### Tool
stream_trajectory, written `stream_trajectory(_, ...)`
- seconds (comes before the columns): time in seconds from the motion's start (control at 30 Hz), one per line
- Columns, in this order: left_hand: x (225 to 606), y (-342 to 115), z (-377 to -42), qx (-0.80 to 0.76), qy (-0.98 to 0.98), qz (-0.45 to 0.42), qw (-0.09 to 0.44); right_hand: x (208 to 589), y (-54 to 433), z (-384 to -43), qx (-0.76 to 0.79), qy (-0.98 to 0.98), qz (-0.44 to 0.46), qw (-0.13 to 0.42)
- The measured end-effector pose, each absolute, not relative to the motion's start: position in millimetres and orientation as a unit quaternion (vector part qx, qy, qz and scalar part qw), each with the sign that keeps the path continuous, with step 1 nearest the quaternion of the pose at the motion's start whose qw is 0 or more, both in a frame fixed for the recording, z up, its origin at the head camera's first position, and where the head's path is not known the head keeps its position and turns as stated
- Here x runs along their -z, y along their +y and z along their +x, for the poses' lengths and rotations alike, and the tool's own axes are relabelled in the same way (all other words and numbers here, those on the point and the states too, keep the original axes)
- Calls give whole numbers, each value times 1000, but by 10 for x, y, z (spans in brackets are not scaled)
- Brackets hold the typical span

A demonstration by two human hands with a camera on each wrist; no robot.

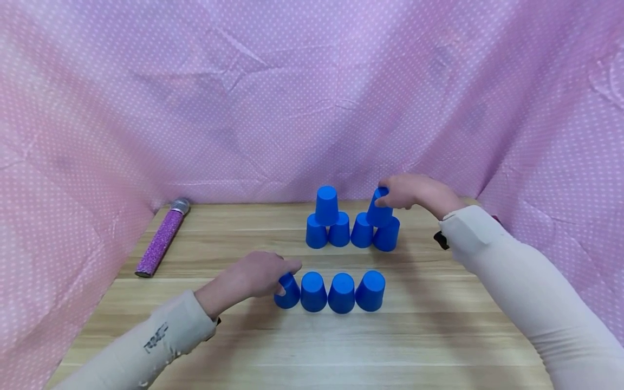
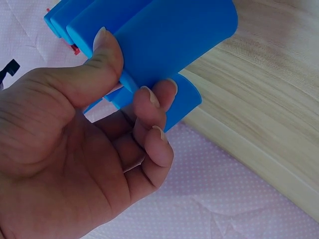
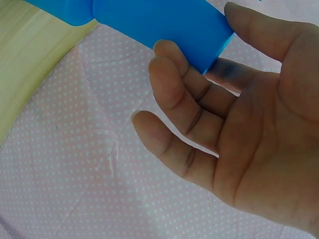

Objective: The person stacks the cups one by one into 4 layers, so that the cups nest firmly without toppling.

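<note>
Blue cups stand upside down on the table. At the front is a row of several, and my left hand point(image 1: 255, 273) pinches its leftmost cup point(image 1: 288, 292) near the base between thumb and fingers; the left wrist view shows this cup point(image 2: 179, 40) close up. Behind the row are two small pyramids, each with one cup on two. My right hand point(image 1: 411, 190) grips the upper cup point(image 1: 379, 211) of the right pyramid by its top end, thumb on one side and fingers on the other. The left pyramid's upper cup point(image 1: 327, 206) stands untouched.
A purple glittery microphone point(image 1: 161, 244) lies at the left of the wooden table point(image 1: 234, 227). Pink dotted cloth point(image 1: 273, 108) hangs behind and along both sides. Neighbouring cups point(image 1: 313, 292) in the front row stand very close together.
</note>
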State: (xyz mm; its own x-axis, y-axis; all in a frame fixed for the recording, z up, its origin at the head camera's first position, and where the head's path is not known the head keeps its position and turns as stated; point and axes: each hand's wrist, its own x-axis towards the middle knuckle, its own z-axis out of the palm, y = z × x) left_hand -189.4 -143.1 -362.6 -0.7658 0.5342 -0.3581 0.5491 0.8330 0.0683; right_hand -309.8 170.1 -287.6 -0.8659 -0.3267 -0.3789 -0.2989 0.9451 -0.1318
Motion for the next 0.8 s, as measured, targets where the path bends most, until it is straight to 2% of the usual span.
stream_trajectory(0.8, 3644, -1436, -1876, 12, 942, 284, 181, 2868, 1715, -3104, 41, 961, -163, 217)
